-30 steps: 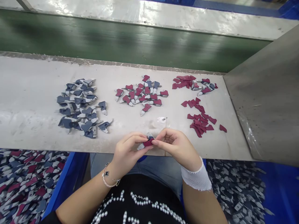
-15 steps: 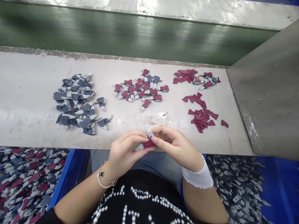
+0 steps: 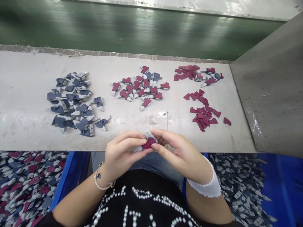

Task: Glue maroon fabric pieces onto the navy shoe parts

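Between my two hands, at the table's front edge, is a small grey plastic part with a maroon cover piece [image 3: 148, 143] on its face. My left hand [image 3: 124, 148] pinches it from the left between thumb and fingers. From the right, my right hand [image 3: 178, 153] grips it too, its thumb at the maroon piece's lower right corner. Beyond my hands lies a cluster of grey parts, most with maroon faces [image 3: 136, 85]. Blue-and-grey parts without maroon [image 3: 73, 97] are heaped on the left. Loose maroon cover pieces [image 3: 203, 116] lie on the right in two groups.
A small white patch with a thin pin [image 3: 161, 115] is on the table [image 3: 28, 126] ahead of my hands. A metal panel [image 3: 272, 88] rises at the right. Below the edge, a blue bin [image 3: 62, 181] holds mixed parts; another blue bin [image 3: 276, 186] holds dark-and-grey parts.
The held part has turned a little, and more of its maroon face shows. My right thumb has slid to the piece's lower edge. The whole view has shifted slightly.
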Available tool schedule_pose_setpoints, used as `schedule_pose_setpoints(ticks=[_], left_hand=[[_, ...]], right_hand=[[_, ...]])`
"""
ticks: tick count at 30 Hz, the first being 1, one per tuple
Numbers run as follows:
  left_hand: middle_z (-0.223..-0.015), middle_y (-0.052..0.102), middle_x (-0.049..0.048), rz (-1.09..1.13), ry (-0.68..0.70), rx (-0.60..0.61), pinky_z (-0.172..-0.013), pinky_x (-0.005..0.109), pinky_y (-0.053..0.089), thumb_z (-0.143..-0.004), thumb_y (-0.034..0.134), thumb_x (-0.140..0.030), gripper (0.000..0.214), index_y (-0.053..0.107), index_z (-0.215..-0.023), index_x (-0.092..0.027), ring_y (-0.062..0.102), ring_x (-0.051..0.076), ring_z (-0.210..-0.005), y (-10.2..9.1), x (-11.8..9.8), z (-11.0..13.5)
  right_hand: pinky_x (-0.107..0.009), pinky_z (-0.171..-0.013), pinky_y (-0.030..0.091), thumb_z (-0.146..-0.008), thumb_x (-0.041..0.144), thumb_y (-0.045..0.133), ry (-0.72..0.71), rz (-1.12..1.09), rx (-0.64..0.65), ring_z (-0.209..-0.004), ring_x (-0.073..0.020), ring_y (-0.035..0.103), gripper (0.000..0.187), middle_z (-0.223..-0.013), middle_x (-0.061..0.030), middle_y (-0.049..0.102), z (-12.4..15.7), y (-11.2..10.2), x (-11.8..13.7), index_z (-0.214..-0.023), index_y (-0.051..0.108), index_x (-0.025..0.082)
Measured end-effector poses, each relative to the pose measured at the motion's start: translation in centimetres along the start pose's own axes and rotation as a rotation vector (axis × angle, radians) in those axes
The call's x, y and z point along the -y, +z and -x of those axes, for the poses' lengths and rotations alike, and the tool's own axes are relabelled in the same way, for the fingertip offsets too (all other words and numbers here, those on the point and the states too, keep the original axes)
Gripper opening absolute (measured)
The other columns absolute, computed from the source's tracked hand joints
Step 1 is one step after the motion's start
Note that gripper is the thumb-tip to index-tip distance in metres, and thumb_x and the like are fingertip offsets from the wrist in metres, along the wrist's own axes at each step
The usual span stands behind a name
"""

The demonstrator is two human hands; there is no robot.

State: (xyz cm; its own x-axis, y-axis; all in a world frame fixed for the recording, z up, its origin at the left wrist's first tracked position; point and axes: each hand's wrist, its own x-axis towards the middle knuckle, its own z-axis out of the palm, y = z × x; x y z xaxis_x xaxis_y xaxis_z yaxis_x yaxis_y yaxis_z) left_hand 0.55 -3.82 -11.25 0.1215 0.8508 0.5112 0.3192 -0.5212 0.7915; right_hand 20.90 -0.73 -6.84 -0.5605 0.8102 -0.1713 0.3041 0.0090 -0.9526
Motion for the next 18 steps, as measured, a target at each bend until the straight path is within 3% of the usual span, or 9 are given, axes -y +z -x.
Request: schedule_pose_setpoints(ticks=[8, 18], left_hand=[[-0.093, 0.07, 0.0034, 0.036, 0.042, 0.013, -0.079, 0.018, 0.063, -0.074, 0.085, -0.009, 0.025, 0.069, -0.094, -0.013, 0.073, 0.011, -0.083, -0.08, -0.6, -0.22], [-0.095, 0.072, 0.0038, 0.032, 0.07, 0.053, -0.076, 0.022, 0.067, -0.076, 0.083, -0.01, 0.027, 0.069, -0.099, -0.016, 0.076, 0.014, -0.082, -0.39, 0.01, 0.58]], right_hand=[[-0.023, -0.074, 0.052, -0.1, 0.02, 0.058, -0.046, -0.047, 0.019, -0.081, -0.0121, 0.063, 0.016, -0.091, 0.0014, 0.067, 0.18, -0.14, -0.04, -0.116, 0.06, 0.02], [-0.032, -0.071, 0.047, -0.105, 0.025, 0.044, -0.012, 0.168, 0.128, -0.077, -0.0166, 0.059, 0.017, -0.086, -0.0014, 0.063, -0.06, 0.11, 0.8, -0.109, 0.058, 0.017]])
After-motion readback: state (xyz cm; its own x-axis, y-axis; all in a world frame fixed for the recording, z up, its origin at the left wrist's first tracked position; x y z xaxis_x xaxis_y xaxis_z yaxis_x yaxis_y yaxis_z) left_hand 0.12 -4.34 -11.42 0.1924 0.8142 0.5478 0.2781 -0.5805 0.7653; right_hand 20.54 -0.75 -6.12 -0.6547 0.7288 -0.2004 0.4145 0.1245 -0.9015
